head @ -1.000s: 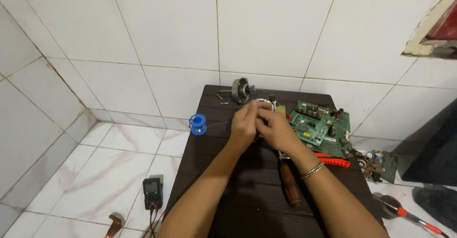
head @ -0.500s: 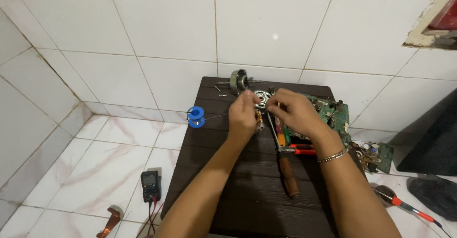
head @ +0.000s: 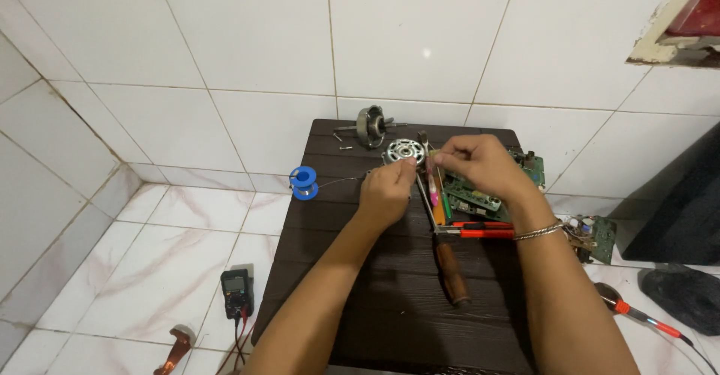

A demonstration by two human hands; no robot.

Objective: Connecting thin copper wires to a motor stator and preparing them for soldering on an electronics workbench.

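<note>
Dark wooden table (head: 390, 322) — on it a green circuit board (head: 480, 195), wooden-handled tool (head: 452, 274), orange-handled pliers (head: 480, 231).

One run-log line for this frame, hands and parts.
left hand: pinching thin wire at round metal motor part | right hand: fingers closed beside it | blue spool: table's left edge | green circuit board: under right hand

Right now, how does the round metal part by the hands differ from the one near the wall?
The silver part lies flat, its ring of holes facing up; the grey part stands on edge with a shaft sticking out sideways. The left hand and right hand meet at the silver part; the grey part lies untouched. Both are round metal pieces on the dark table.
</note>
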